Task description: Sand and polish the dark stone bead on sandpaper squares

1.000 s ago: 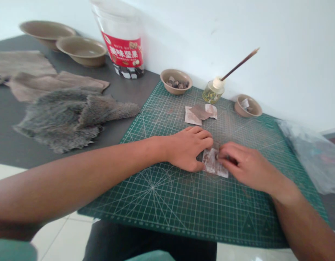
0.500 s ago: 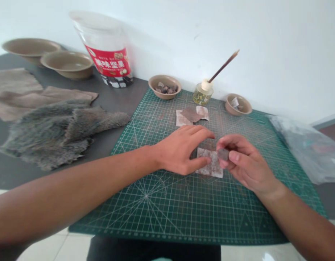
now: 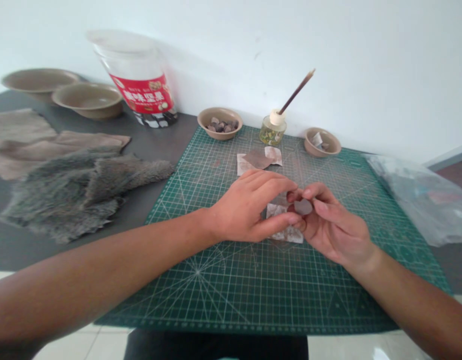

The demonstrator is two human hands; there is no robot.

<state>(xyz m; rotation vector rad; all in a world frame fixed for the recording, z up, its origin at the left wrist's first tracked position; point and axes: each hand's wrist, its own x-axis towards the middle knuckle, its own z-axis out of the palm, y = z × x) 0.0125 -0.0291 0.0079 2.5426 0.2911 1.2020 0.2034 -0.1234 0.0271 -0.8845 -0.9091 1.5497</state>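
A small flat grey-brown piece (image 3: 303,206) is between my two hands, above the green cutting mat (image 3: 231,280). My right hand (image 3: 338,225) grips it from the right with its fingertips. The thumb and fingers of my left hand (image 3: 253,205) curve round to its left side and touch it or the right fingertips; which one is hard to tell. Below the hands lies a stained white sheet (image 3: 291,235), partly covered by them. Behind them, a brown piece (image 3: 259,158) rests over more stained sheets (image 3: 274,155).
A bowl of brownish pieces (image 3: 220,125), a glass bottle with a brush (image 3: 273,131) and a smaller bowl (image 3: 323,143) stand at the back. Left are a big jar (image 3: 141,92), two bowls, cloths and grey fur (image 3: 66,192). A plastic bag (image 3: 426,200) lies right.
My hands have come together, with the left fingertips now at the small piece. The piece has turned in my right hand and shows a broader face. The camera view has shifted slightly.
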